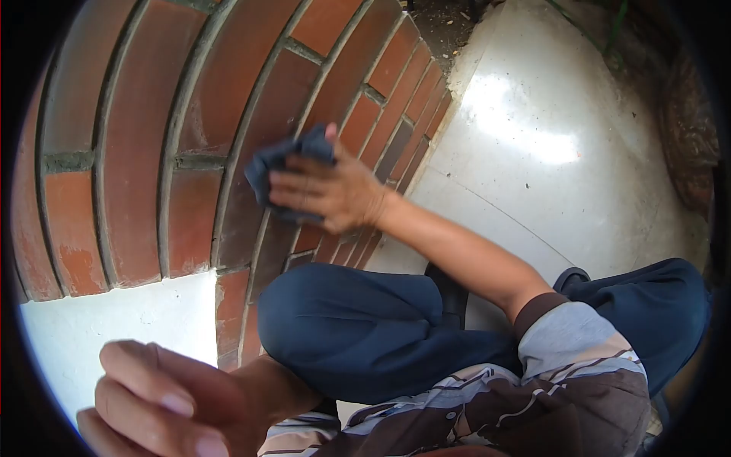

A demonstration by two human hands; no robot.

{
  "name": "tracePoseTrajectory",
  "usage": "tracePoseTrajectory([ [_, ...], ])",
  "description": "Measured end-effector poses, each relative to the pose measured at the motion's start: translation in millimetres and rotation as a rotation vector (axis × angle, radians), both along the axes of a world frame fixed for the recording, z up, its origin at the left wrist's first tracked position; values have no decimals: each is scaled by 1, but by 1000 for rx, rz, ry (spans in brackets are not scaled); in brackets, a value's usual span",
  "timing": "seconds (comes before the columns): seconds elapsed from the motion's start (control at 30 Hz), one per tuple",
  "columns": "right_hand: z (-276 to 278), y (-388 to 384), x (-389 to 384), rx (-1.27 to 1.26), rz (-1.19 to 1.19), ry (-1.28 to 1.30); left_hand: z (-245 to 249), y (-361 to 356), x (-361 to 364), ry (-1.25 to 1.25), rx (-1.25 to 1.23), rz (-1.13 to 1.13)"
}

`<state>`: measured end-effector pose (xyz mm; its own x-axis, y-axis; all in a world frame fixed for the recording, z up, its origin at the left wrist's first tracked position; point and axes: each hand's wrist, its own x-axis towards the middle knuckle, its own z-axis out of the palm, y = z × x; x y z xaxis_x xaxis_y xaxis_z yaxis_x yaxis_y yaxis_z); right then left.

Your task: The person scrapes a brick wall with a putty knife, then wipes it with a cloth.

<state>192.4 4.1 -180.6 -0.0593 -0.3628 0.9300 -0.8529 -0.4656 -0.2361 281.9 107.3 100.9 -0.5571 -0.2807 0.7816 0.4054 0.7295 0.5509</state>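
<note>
A dark blue cloth [263, 171] is bunched under my right hand [331, 186], which presses it against the brick wall [202, 99]. The back of this hand faces me, and motion smears its fingers slightly. My left hand [164, 404] is raised at the lower left, close to the camera and apart from the bricks. Its fingers are loosely curled in, and nothing shows in them.
A white surface [145, 312] adjoins the lower edge of the bricks at left. Pale, glossy floor [502, 190] runs along the wall's right side. My bent knee [343, 320] is close to the wall. A brown, rough-surfaced object [689, 137] stands at the right edge.
</note>
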Motion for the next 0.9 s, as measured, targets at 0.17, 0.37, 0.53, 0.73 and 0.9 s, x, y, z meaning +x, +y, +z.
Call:
tracePoseTrajectory([
  [0.17,65,-30,-94,-30,-332,-516,-6,1,20,143,-24,231],
  [0.37,44,6,33,14,98,-70,4,-3,13,-104,-98,-38],
  [0.53,54,-6,-12,-58,127,70,2,1,7,-102,-118,-63],
  [0.73,82,-36,-142,-98,-297,-588,2,2,21,-75,-142,-16],
  [0.9,87,-15,-39,-186,-8,-213,-4,14,-1,177,-17,101],
])
